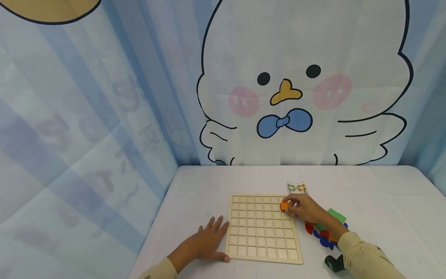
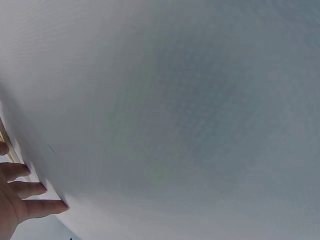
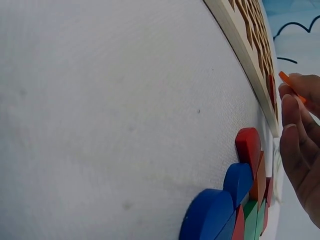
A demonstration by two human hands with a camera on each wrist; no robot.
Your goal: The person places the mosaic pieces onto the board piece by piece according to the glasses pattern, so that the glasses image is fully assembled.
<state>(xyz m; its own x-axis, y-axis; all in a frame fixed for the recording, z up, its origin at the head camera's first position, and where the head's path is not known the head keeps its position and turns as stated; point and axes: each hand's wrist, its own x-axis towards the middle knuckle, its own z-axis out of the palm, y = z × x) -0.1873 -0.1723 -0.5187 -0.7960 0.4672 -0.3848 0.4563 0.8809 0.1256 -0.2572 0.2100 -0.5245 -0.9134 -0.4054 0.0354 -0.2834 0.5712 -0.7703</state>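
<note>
A wooden grid board [image 1: 263, 260] with rows of square cells lies on the table. Over its far right corner, my right hand [image 1: 304, 207] pinches a small orange square tile [image 1: 284, 206] between thumb and fingertips. In the right wrist view the orange tile [image 3: 291, 86] appears edge-on, close above the board's rim [image 3: 250, 65]; a reddish patch [image 3: 271, 90] shows just beneath it, and I cannot tell what it is. My left hand [image 1: 210, 243] rests with fingers spread at the board's left edge. The left wrist view catches its extended fingers [image 2: 37, 190].
Several coloured blocks, among them a green one [image 1: 336, 215] and a blue one [image 3: 207, 215], lie right of the board under my right forearm. A patterned card [image 1: 297, 188] lies behind the board. Near my right sleeve is a dark green object [image 1: 334, 263]. Printed curtains enclose the table.
</note>
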